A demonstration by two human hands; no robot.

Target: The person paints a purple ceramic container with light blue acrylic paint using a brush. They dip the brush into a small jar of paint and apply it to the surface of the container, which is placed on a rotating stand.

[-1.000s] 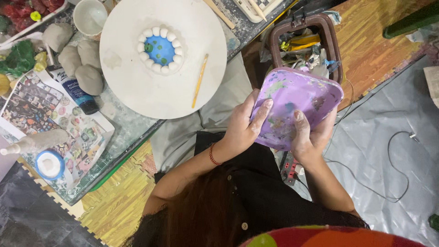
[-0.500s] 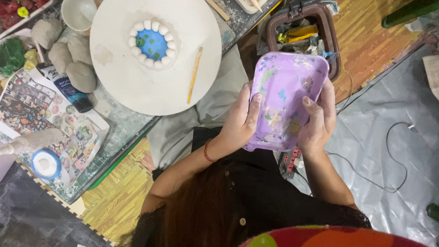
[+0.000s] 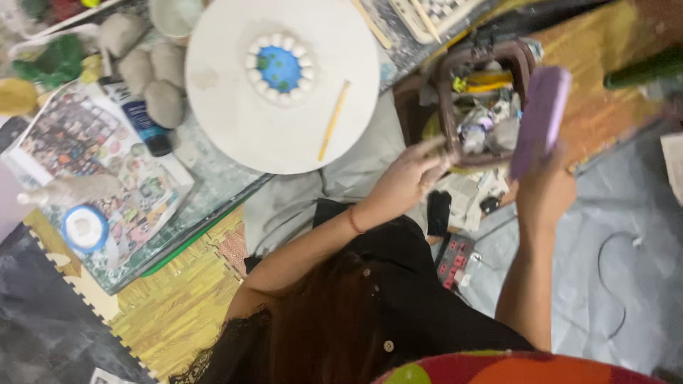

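Right hand [image 3: 544, 192] grips purple tray [image 3: 541, 121] by its lower end, tipped on edge beside the brown bin [image 3: 484, 107], likely to clear it for the left hand [image 3: 409, 178], fingers loosely spread and empty, at the rim

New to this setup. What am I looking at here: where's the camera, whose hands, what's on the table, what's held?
There is no machine: a person works with bare hands, and the one picture comes from a camera above that looks down on their head and arms. The right hand grips a purple tray, turned edge-on. The left hand reaches to the rim of a brown box full of small tubes and supplies; whether it grips the rim is unclear. On the table lies a round white board with a blue disc ringed in white beads and a wooden stick. Beside it are grey clay lumps, a dark tube and printed sheets.
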